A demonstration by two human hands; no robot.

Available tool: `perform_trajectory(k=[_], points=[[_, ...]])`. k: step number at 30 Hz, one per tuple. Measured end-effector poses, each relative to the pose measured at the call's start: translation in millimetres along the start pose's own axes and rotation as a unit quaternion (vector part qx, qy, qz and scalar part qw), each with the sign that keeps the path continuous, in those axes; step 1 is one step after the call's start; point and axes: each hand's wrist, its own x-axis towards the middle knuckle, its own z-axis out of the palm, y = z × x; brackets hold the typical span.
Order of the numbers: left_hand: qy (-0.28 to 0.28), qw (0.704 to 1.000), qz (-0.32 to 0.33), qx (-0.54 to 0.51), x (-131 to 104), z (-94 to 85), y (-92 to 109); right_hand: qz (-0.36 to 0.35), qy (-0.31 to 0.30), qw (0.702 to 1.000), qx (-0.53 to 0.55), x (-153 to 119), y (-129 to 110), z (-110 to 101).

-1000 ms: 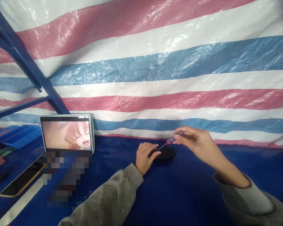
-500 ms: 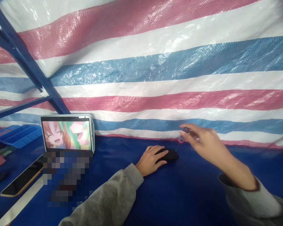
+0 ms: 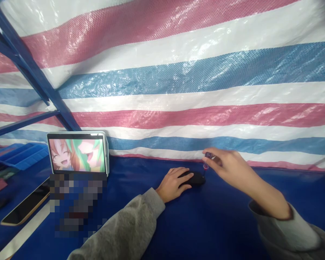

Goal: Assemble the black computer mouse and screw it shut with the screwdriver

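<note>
A black, rounded computer mouse (image 3: 197, 177) lies on the blue table. My left hand (image 3: 176, 183) grips its left end, fingers over the top and thumb along the near side. In my right hand (image 3: 227, 162) is a small screwdriver (image 3: 206, 166) with a clear, purplish-red handle, pinched near its top by thumb and fingers. The screwdriver stands nearly upright. Its thin shaft reaches down to the right end of the mouse; whether the tip sits in a screw is too small to tell.
A tablet (image 3: 77, 153) playing a cartoon leans at the back left, with a blurred-out patch before it. Left of that lie a phone (image 3: 27, 202) and a blue divided tray (image 3: 21, 155). Striped plastic sheeting (image 3: 178, 115) hangs behind the table; a blue metal frame (image 3: 43, 83) rises left.
My right hand has moved slightly left and down, bringing the screwdriver from a slant to nearly upright over the mouse's right end. My left hand and the mouse have stayed put.
</note>
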Motion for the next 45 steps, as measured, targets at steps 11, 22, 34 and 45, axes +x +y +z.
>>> perform_trajectory(k=[11,22,34,45], points=[[0.004,1.0,0.005,0.01,1,-1.4,2,-0.009,-0.019,1.0,0.005,2,-1,9],[-0.001,0.999,0.028,0.024,0,1.2,-1,-0.002,-0.044,0.999,-0.002,5,1,12],[-0.024,0.999,0.025,0.022,0,-3.0,3,-0.014,-0.058,0.993,-0.102,4,8,18],[-0.045,0.998,0.018,0.028,1,-3.2,3,0.022,-0.107,0.994,-0.027,-1,5,7]])
